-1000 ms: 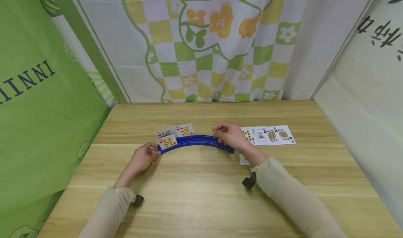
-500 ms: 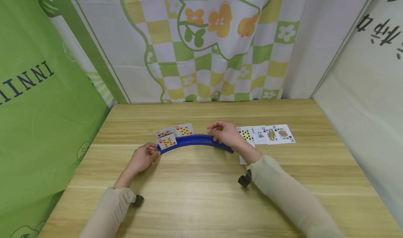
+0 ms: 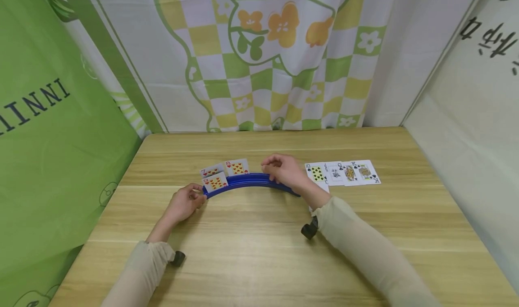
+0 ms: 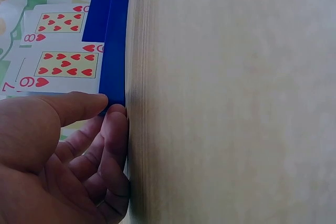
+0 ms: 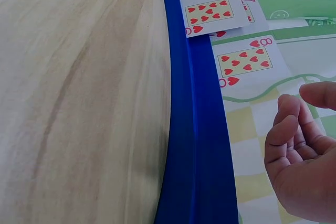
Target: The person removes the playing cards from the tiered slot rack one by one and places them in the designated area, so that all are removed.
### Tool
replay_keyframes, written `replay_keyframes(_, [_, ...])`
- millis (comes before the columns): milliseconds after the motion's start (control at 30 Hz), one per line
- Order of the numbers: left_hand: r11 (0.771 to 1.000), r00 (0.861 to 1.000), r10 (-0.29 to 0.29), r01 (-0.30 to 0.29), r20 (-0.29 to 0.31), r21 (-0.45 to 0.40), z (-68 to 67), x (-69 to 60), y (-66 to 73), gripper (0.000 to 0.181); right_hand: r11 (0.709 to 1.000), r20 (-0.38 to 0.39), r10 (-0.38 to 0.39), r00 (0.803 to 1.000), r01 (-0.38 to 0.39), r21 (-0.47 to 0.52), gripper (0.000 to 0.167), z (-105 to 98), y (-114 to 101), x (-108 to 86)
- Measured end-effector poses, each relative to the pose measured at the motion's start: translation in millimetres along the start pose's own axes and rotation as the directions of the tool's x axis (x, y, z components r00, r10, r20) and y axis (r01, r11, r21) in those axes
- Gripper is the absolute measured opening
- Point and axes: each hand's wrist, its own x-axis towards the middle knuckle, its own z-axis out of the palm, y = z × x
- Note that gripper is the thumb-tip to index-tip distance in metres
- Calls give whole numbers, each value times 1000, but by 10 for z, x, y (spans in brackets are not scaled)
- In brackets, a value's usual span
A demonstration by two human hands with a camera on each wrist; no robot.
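Note:
A curved blue playing card holder lies on the table in the head view. My left hand pinches its left end between thumb and fingertips, as the left wrist view shows. At that end the nine of hearts leans in the front slot, before the seven of hearts. The eight of hearts stands in the back slot, to their right. My right hand hovers by the holder's right part. Its fingers are loosely curled with nothing between them, plain in the right wrist view.
Right of the holder, a black ten, a jack, a queen and a king overlap in a row on the wooden table. Another card is mostly hidden under my right forearm. Printed curtains hang behind.
My right hand has drifted left along the holder, uncovering more of the ten. My left hand stays on the holder's left end, and the heart cards have not moved.

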Motion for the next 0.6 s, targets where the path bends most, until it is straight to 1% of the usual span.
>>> replay_keyframes(200, [1000,1000,-3,3,4,2,-1,-1,1,33,1000,8,-23,1000,23,9,22,32,-43,42])
replay_keyframes(333, [1000,1000,-1,1,4,5,0,-1,-3,34,999,-2,-40,999,40,6,22,66,-54,86])
replay_keyframes(600, [1000,1000,-3,3,2,4,-4,2,6,34,999,-24,-40,999,40,14,24,127,-98,146])
